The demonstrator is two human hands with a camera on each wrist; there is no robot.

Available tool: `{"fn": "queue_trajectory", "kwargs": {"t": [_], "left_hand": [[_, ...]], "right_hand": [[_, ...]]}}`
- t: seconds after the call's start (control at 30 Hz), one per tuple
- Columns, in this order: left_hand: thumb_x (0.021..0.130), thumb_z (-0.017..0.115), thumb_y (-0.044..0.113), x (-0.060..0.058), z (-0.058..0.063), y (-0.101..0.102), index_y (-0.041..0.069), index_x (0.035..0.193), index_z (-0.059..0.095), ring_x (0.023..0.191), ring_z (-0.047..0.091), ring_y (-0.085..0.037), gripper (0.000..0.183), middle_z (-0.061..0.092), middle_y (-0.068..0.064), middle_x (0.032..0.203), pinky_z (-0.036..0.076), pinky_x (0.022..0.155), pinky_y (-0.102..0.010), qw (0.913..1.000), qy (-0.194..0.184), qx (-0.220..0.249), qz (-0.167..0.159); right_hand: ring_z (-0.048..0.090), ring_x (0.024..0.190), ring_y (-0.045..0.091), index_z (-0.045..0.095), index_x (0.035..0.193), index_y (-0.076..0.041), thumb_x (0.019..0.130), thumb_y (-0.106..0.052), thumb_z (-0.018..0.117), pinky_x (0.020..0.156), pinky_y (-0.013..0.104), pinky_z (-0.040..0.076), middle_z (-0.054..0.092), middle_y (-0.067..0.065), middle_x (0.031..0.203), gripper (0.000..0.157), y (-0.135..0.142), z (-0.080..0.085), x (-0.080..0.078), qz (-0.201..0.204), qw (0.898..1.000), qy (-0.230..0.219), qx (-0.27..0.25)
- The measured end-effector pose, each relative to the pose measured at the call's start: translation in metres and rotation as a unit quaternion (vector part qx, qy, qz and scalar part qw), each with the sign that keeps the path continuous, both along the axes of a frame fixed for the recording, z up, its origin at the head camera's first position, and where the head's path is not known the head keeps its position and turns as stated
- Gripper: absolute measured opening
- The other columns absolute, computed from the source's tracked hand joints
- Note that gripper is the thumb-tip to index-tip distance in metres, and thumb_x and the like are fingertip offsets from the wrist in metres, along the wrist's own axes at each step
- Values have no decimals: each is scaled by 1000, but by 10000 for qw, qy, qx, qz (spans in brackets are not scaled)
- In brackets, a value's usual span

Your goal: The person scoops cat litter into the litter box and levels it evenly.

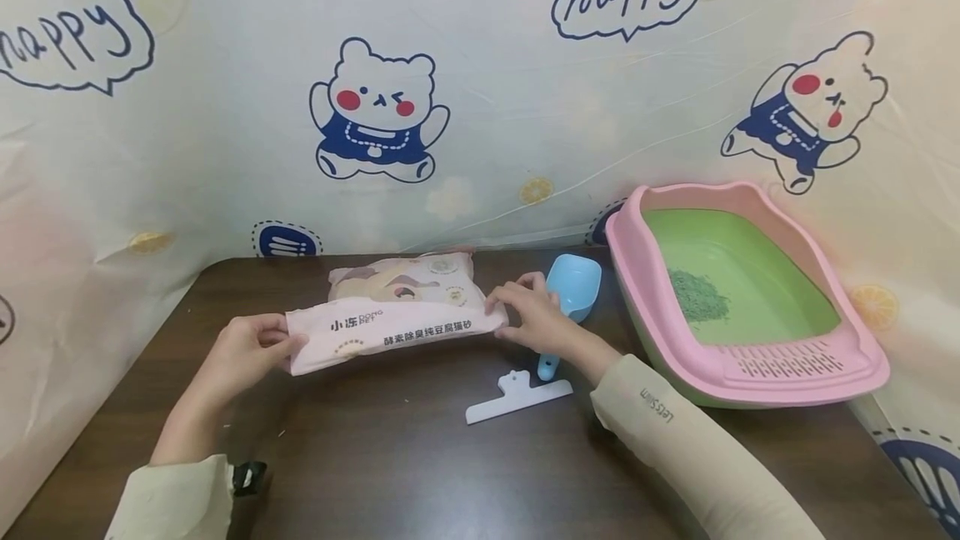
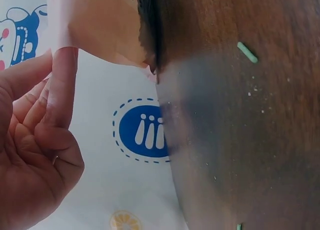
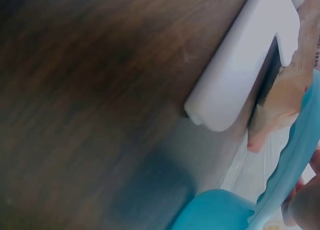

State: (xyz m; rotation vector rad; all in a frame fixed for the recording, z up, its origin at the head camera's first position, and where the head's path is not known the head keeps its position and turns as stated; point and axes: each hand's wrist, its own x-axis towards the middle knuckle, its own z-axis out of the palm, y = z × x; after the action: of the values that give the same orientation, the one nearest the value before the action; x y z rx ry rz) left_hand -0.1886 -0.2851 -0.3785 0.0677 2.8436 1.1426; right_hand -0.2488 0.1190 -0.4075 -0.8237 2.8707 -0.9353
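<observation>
A pink cat litter bag (image 1: 397,325) lies at the back of the table, its upper part folded over toward me. My left hand (image 1: 247,357) pinches the left corner of that folded part between thumb and fingers; the left wrist view shows this grip on the bag (image 2: 102,27) close up. At the opposite corner, my right hand (image 1: 538,319) pinches the bag too. Beneath my right wrist lies a blue scoop (image 1: 576,282), its handle partly hidden. A white bag clip (image 1: 517,398) rests in front of the bag, and appears large in the right wrist view.
On the right stands a pink-rimmed green litter box (image 1: 802,394) with a small heap of green litter (image 1: 699,297) inside. Stray green pellets (image 2: 247,52) lie on the dark wooden table (image 1: 360,457). A printed cloth (image 1: 495,123) hangs behind the table.
</observation>
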Motion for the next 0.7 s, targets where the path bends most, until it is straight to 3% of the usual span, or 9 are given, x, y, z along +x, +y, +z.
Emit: {"fn": "queue_trajectory", "kwargs": {"t": [0.1,0.2,0.27,0.37,0.43,0.53,0.63,0.7], "left_hand": [[93,68,17,1,1,1,-13,117,60,77,66,-22,39,71,-28,103,53,64,-28,9999,-53,-137,40],[93,69,17,4,7,6,-11,128,51,91,66,-35,49,65,-33,115,54,72,-38,9991,250,-313,134],[90,71,15,7,13,15,-9,137,42,104,61,-43,60,57,-35,127,53,81,-49,9966,661,-449,212],[83,75,9,12,23,37,-1,144,38,123,45,-53,71,45,-33,141,40,92,-68,9857,1528,-641,309],[80,76,7,14,27,55,4,141,46,128,37,-53,69,41,-27,147,31,90,-76,9729,2142,-778,397],[78,77,7,16,28,79,10,131,58,129,33,-49,56,44,-19,147,29,82,-74,9470,3049,-963,313],[77,79,5,10,20,100,6,120,65,121,41,-45,46,55,-19,134,35,87,-65,9165,3862,-953,-422],[77,79,3,5,12,115,4,115,67,113,50,-39,40,61,-17,122,41,90,-56,9009,4066,-993,-1148]], "right_hand": [[29,133,33,68,104,-26,83,-17,79,95,59,29,65,-3,118,25,0,-1,0,8,9996,288,59],[31,131,31,72,103,-25,84,-19,79,94,58,33,62,-3,120,21,1,-2,0,21,9981,599,154],[32,130,30,73,102,-24,84,-20,79,94,56,35,61,-3,123,19,1,-2,1,-1,9966,795,227],[34,129,28,75,101,-22,84,-19,78,93,55,38,59,-3,126,18,1,-3,0,-54,9941,1025,347],[35,129,27,75,102,-22,84,-18,77,93,55,40,60,-4,125,18,1,-4,0,-88,9929,1110,428],[41,125,26,74,103,-21,85,-18,76,92,52,43,63,-5,121,18,1,-3,0,-92,9924,1124,496],[48,113,21,73,105,-19,86,-17,76,91,43,47,67,-4,115,19,1,-2,1,-14,9933,1038,513],[52,105,18,73,106,-17,86,-16,75,90,36,50,68,-3,113,20,1,-1,1,76,9937,990,523]]}}
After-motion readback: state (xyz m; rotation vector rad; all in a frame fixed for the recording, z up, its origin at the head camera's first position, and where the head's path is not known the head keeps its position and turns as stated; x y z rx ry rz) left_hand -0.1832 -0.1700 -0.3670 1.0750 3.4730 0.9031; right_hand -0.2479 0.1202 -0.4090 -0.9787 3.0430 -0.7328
